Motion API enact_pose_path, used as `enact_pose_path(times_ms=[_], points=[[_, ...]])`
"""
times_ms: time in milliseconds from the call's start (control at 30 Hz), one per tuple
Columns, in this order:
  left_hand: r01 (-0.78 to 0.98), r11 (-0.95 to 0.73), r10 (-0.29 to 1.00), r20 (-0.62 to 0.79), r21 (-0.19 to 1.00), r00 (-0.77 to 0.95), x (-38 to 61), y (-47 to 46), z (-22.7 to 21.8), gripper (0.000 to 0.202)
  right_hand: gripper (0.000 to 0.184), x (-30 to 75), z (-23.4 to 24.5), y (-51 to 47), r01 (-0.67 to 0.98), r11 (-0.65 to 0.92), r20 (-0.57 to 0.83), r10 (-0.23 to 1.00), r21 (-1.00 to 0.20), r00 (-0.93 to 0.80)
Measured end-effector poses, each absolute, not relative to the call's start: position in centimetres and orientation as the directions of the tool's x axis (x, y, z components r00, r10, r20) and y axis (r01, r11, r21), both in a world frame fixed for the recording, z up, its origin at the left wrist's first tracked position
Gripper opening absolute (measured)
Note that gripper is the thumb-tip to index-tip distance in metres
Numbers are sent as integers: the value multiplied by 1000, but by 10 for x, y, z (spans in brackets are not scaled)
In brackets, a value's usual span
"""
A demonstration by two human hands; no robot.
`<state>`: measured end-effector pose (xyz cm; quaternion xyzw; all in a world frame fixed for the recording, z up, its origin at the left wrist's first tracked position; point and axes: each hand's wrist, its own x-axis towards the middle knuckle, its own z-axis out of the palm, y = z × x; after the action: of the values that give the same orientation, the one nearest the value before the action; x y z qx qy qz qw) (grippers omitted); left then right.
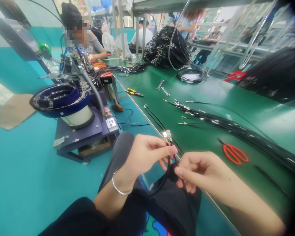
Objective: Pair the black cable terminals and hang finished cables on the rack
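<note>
My left hand (149, 152) pinches black cables just below their white connectors (167, 134), thumb laid across them. Coloured wires show briefly between the connectors and the black sheaths. Lower down, my right hand (195, 172) closes thumb and fingers on a black cable (186, 190) that hangs toward my lap. Both hands are over my lap at the table's edge. Two more cable ends (153, 114) lie on the green table (147, 88) just beyond the connectors.
On the table lie orange-handled scissors (234, 154), a long cable bundle (218, 123), yellow-handled pliers (134, 92) and two wrenches (162, 87). A large cable heap (168, 47) stands farther back. At left is a machine with a blue bowl (61, 98); a person (95, 42) sits behind it.
</note>
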<state>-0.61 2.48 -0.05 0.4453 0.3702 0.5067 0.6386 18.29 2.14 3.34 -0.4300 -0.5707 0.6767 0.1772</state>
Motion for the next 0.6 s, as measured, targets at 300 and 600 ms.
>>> enact_pose_path(times_ms=[300, 600], points=[[-313, 96, 971, -19, 945, 239, -5, 21, -1, 28, 23, 186, 32, 21, 280, -300, -410, 690, -912, -597], [-255, 81, 973, -20, 964, 231, -5, 22, 0, 30, 34, 184, 39, 14, 359, -228, -416, 646, -905, -640]])
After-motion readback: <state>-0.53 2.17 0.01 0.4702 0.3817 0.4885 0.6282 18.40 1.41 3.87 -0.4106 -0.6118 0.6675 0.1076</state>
